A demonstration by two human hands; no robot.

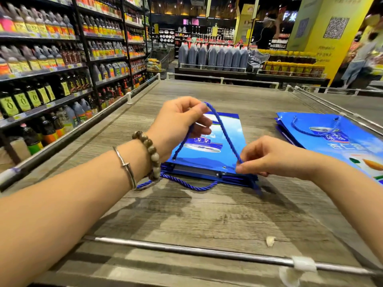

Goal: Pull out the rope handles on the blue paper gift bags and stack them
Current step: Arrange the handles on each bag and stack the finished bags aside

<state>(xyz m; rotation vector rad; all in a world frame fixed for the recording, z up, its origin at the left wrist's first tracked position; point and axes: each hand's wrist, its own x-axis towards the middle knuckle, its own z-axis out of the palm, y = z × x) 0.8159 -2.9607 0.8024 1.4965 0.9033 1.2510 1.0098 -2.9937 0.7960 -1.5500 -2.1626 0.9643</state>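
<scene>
**Blue paper gift bag flat on the bench, one rope handle held up by both hands**

The bag lies folded flat in the middle of the wood-grain bench, printed face up, with its open edge turned toward the person. A grey band shows along that edge; what is inside cannot be told.

The rope handle rises from the bag's near edge in a tall loop. The left hand holds the top of the loop, its fingers curled and pinching the cord. The right hand is low at the bag's near right corner, its fingers pinching the same cord close to the eyelet. A second handle lies loose on the bench, just in front of the open edge.

On the left wrist are a bead bracelet and a silver bangle.

To the right, well apart from the bag, a stack of bags of the same kind lies flat, a cord resting on the top one's face. A metal rail runs along the bench's near side. Store shelves on the left hold rows of dark bottles.
</scene>
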